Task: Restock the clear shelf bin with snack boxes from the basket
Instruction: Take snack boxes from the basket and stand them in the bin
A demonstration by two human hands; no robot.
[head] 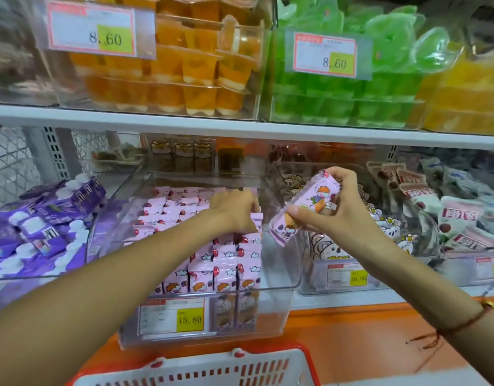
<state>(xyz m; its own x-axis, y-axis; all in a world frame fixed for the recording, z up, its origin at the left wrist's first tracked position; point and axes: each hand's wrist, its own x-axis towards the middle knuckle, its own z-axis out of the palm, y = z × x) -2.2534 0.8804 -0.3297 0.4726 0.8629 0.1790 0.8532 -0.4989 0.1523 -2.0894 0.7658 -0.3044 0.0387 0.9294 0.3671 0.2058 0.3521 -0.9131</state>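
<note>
A clear shelf bin [279, 274] on the middle shelf holds several rows of pink snack boxes [226, 263] standing upright. My left hand [234, 210] reaches into the bin with its fingers curled down over the tops of boxes near the right side; whether it grips one is hidden. To the right of the bin, my right hand [340, 210] pinches a pink snack box [304, 210] by its ends, tilted, above the bin's right wall. The red and white basket [201, 369] sits at the bottom edge; its contents are out of sight.
Purple packs [39, 229] fill the bin on the left. A bin of white and brown packets [435, 213] stands on the right. Above, clear bins hold orange jelly cups [184, 65] and green cups [351, 87]. An orange ledge [365, 330] runs below the shelf.
</note>
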